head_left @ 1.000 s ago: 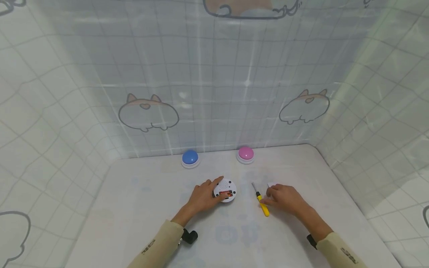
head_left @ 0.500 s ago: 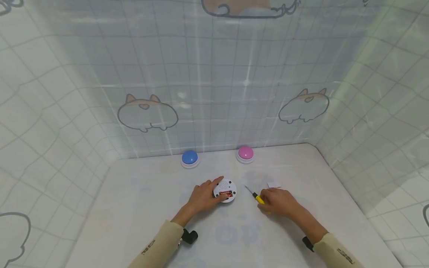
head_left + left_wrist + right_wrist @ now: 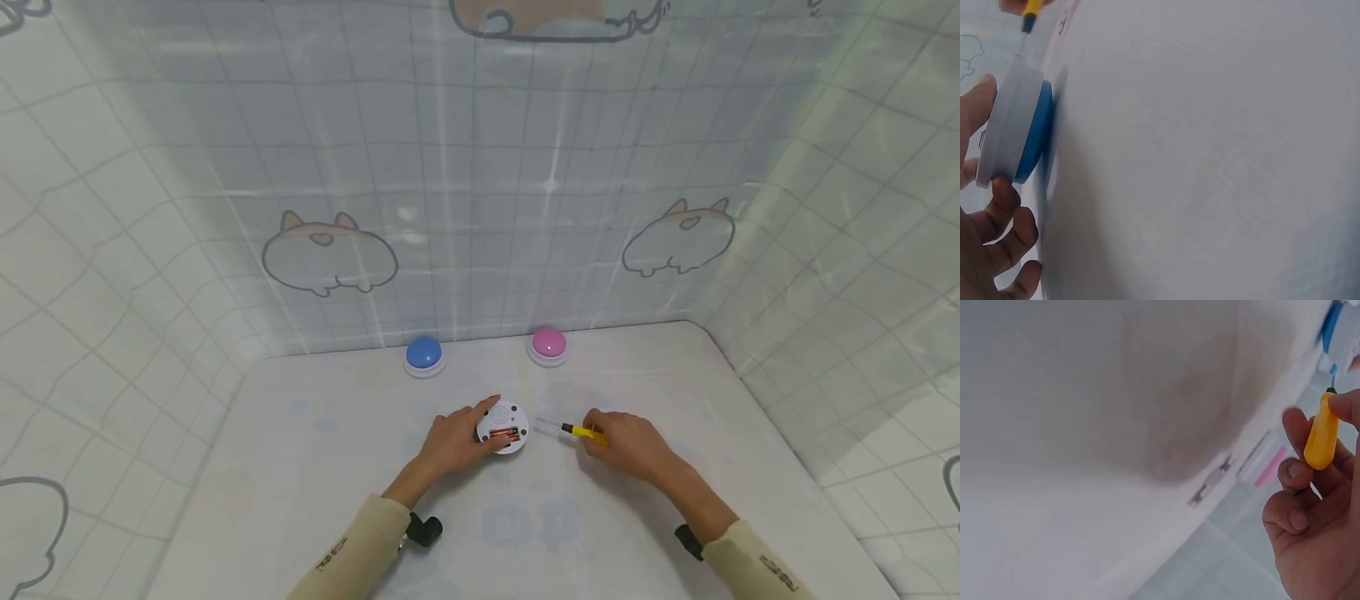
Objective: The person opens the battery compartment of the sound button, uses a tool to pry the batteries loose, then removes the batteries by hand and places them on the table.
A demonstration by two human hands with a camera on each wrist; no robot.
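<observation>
The left hand (image 3: 453, 443) pinched an upturned button (image 3: 502, 421) on the table (image 3: 315, 450), its batteries (image 3: 511, 432) exposed. The right hand (image 3: 628, 443) grasped a screwdriver (image 3: 578, 430) by its yellow handle, shaft toward that button; a pink button (image 3: 549, 343) stood beyond.

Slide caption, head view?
Left hand holds an upturned white device, batteries exposed; right hand grips a yellow screwdriver.

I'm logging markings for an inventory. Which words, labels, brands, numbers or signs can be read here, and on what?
None can be read.
Left sleeve: dark marking, too small to read.
Right sleeve: similar marking, too small.
Batteries in the white device: any label too small.
Table: faint print, too blurred.
Yellow screwdriver: no lettering visible.
Dark marks, right wrist view: too blurred.
</observation>
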